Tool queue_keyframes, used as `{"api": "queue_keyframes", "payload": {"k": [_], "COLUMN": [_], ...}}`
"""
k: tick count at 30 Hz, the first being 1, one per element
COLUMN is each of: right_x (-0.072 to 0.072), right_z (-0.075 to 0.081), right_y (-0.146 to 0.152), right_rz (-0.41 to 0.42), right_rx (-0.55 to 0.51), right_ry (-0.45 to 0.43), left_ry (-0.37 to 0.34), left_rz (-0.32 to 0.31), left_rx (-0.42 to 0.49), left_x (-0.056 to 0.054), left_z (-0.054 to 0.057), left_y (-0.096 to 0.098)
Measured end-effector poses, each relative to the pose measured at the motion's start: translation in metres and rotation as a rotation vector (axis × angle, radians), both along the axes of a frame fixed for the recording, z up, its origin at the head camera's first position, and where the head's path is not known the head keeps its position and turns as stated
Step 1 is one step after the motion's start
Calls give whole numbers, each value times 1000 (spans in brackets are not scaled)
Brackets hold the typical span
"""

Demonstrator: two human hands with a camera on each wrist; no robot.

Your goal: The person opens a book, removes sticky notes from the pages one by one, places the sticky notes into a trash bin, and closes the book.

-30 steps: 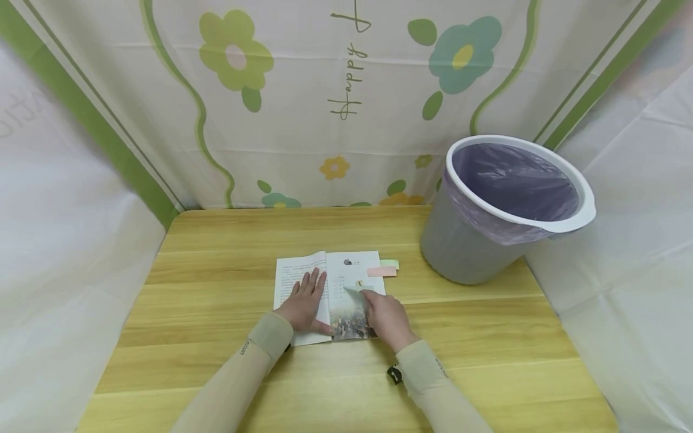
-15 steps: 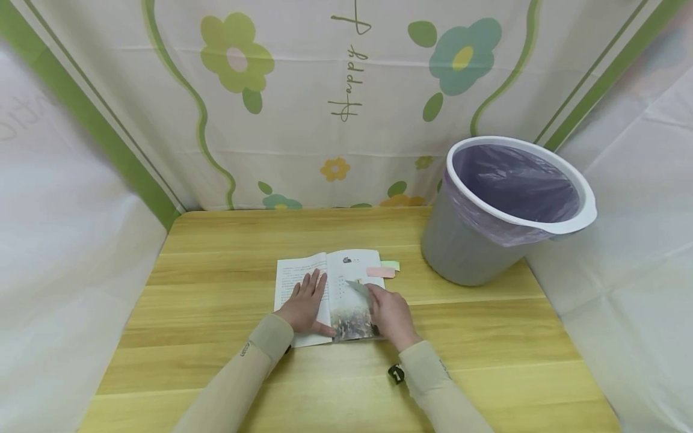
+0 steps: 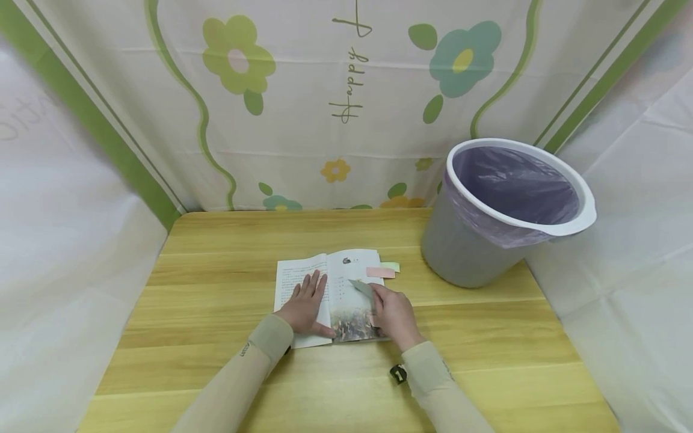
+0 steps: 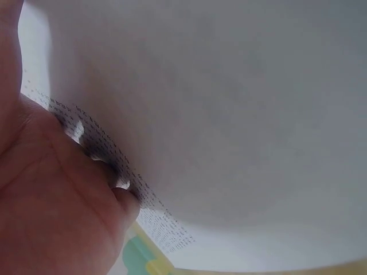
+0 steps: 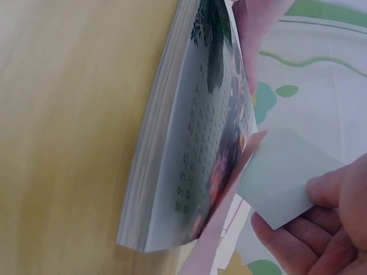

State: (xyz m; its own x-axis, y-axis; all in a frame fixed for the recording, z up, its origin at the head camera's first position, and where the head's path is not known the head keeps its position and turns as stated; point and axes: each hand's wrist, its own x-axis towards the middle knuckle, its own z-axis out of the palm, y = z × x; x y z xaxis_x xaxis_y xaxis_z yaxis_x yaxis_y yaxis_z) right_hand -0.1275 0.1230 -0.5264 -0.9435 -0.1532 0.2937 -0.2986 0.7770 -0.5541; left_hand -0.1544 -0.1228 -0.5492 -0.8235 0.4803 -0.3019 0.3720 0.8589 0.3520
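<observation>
An open book [image 3: 354, 258] lies on the wooden table, with text on its left page and a crowd picture low on its right page. My left hand [image 3: 304, 305] rests on the left page with straight fingers, thumb near the spine. My right hand [image 3: 395, 314], over the right page's outer edge, pinches a pale green sticky note [image 5: 287, 177] between thumb and fingers. In the head view, the note's corner points toward the upper left, over the page. A pink sticky tab [image 3: 381, 272] and a green sticky tab [image 3: 392, 266] stick out past the right page's edge.
A grey trash bin [image 3: 460, 246] with a white rim and purple liner bag stands at the table's right rear. Behind the table [image 3: 216, 240] hangs a flower-printed curtain [image 3: 292, 120]. White cloth closes off both sides.
My right hand has shifted slightly right with the green note, whose free corner has moved the same way. The left hand stays put on its page.
</observation>
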Motion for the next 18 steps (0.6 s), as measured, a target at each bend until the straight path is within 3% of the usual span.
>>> {"api": "queue_keyframes", "payload": {"k": [11,18], "right_x": [-2,-3], "right_z": [4,7], "right_y": [5,12], "right_rz": [-38,-51], "right_rx": [-30,-31], "right_ry": [-44,13], "left_ry": [-9,-30], "left_rz": [-2,9], "left_rx": [-12,-20], "left_x": [0,0], "left_z": [5,3], "left_y": [1,2]}}
